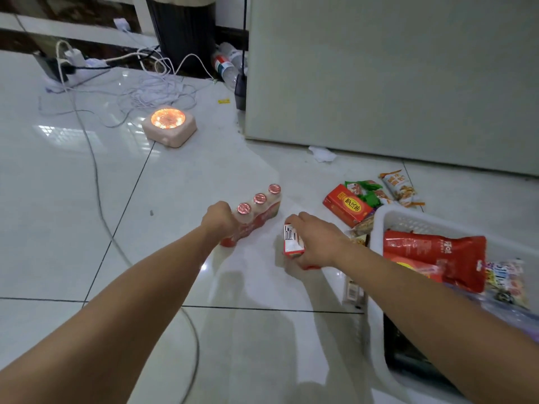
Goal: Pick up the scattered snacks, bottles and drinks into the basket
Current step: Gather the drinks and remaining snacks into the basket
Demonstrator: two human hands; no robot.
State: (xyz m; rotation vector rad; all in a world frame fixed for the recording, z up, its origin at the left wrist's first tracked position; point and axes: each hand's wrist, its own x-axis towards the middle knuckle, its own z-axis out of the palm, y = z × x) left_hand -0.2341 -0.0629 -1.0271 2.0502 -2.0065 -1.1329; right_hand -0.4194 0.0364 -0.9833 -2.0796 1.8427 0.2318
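Observation:
A shrink-wrapped pack of small yogurt bottles (256, 212) with pink foil caps stands on the tiled floor, and my left hand (218, 218) grips its near end. Just right of it, my right hand (313, 240) is closed around a small red and white drink carton (292, 239) at floor level. The white plastic basket (379, 228) sits at the right and holds a red snack bag (437, 255) and other packets. Beyond the basket lie a red box (345, 207), a green snack packet (366, 191) and an orange snack packet (398, 186).
A pink device with a glowing orange top (168, 126) sits on the floor at the back, amid tangled white cables (157, 91). One cable (96, 176) trails toward me past my left arm. A grey cabinet (393, 68) fills the back right. Empty bottles (227, 65) lie beside a black bin (183, 30).

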